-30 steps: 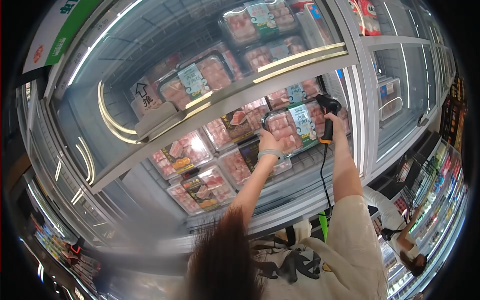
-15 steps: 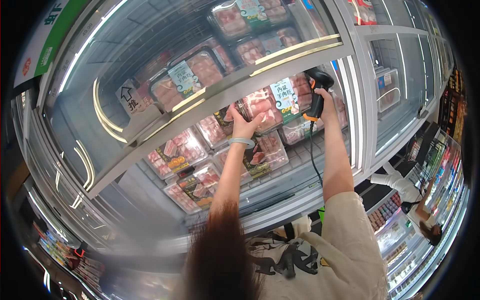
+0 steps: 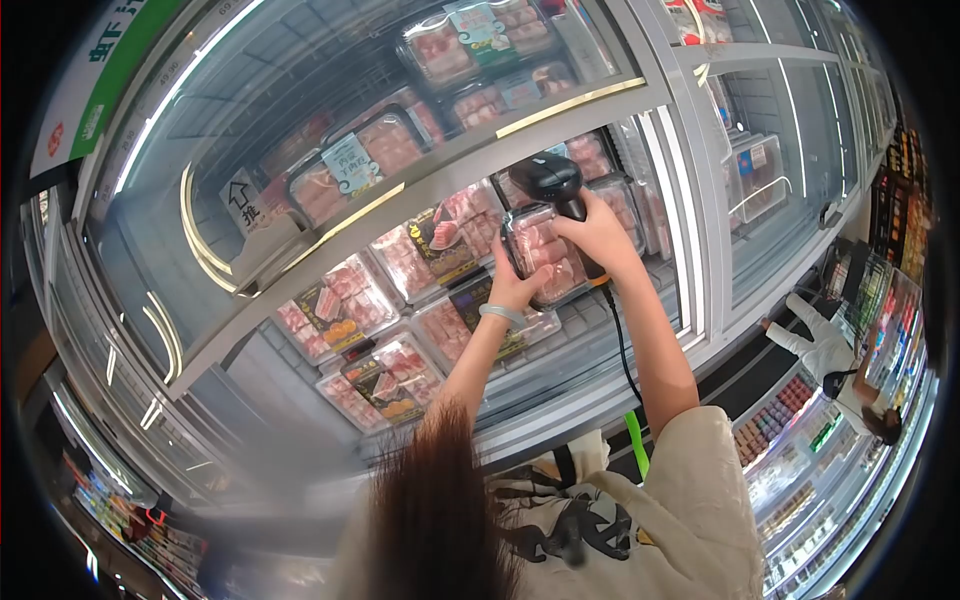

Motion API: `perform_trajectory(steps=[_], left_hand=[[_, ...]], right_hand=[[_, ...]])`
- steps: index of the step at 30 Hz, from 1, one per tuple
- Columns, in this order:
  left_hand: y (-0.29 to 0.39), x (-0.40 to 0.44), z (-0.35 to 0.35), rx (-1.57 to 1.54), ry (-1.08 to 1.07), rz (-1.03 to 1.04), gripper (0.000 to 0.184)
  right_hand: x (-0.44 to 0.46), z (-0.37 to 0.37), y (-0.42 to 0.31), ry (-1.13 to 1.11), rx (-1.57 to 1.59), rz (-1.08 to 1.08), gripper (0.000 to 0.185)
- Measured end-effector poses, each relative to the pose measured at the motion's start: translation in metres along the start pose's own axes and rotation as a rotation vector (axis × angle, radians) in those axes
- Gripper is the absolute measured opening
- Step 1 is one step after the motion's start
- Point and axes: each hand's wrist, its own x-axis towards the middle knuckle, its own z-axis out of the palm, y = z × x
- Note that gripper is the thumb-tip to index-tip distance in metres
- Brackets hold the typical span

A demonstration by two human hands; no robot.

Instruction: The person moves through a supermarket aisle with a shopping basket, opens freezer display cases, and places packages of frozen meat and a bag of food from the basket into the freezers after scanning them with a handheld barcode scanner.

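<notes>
In the head view my left hand point(image 3: 515, 286), with a pale band round its wrist, grips the near left edge of a clear plastic pack of rolled meat slices point(image 3: 541, 246). The pack is lifted and tilted among the others in the freezer. My right hand point(image 3: 603, 238) is wrapped round a black and orange barcode scanner point(image 3: 546, 176), held over the right side of that pack. From its handle a black cable point(image 3: 622, 345) runs down toward me. The scanner and my right fingers hide part of the pack.
Meat packs with black labels point(image 3: 440, 240) lie to the left in the freezer. A sliding glass lid with a metal frame point(image 3: 440, 150) covers the far side, over more packs. A metal edge point(image 3: 690, 220) borders the right. A person point(image 3: 850, 385) stands at shelves far right.
The scanner has moved left, over the pack. My left hand has shifted slightly right and down, and the pack has tipped and turned, its light blue label no longer showing toward me.
</notes>
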Motion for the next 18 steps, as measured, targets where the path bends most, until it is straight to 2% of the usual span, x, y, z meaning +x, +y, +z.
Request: perform_trajectory(steps=[1, 3, 4, 6, 7, 8, 10, 12, 15, 16, 17, 18], left_hand=[[-0.002, -0.004, 0.011, 0.004, 0.024, -0.039, 0.086], [-0.039, -0.008, 0.022, 0.321, 0.088, -0.059, 0.087], [-0.076, -0.007, 0.026, 0.310, 0.103, -0.087, 0.087], [-0.105, -0.007, 0.040, 0.450, 0.119, 0.007, 0.085], [-0.112, -0.006, 0.046, 0.603, 0.116, 0.131, 0.083], [-0.119, -0.002, 0.049, 0.503, 0.096, 0.029, 0.082], [-0.181, -0.002, 0.041, 0.297, 0.054, -0.182, 0.079], [-0.186, -0.003, 0.037, 0.382, -0.033, -0.421, 0.072], [-0.110, 0.003, 0.036, 0.945, -0.199, -0.827, 0.061], [-0.103, 0.013, 0.029, 1.043, -0.520, -0.714, 0.048], [-0.039, 0.018, 0.038, 1.271, -0.741, -0.509, 0.035], [-0.016, 0.019, 0.041, 1.190, -0.582, -0.548, 0.032]], right_hand=[[-0.010, 0.003, -0.007, 0.021, -0.020, -0.059, 0.045], [-0.018, 0.006, -0.009, -0.118, 0.037, -0.056, 0.046], [-0.021, 0.008, -0.009, -0.132, 0.047, -0.049, 0.046], [-0.023, 0.011, -0.009, -0.156, 0.059, -0.038, 0.046], [-0.026, 0.011, -0.014, -0.128, 0.030, -0.018, 0.045], [-0.023, 0.012, -0.008, -0.116, 0.028, -0.048, 0.045], [-0.019, 0.009, 0.003, -0.121, 0.051, -0.036, 0.044], [-0.017, 0.006, 0.002, -0.144, 0.090, 0.020, 0.043], [-0.018, 0.005, -0.009, -0.144, 0.095, 0.064, 0.041], [-0.017, 0.006, -0.008, -0.142, 0.123, 0.065, 0.040], [-0.016, 0.007, -0.011, -0.146, 0.116, 0.097, 0.038], [-0.015, 0.007, -0.011, -0.155, 0.113, 0.131, 0.038]])
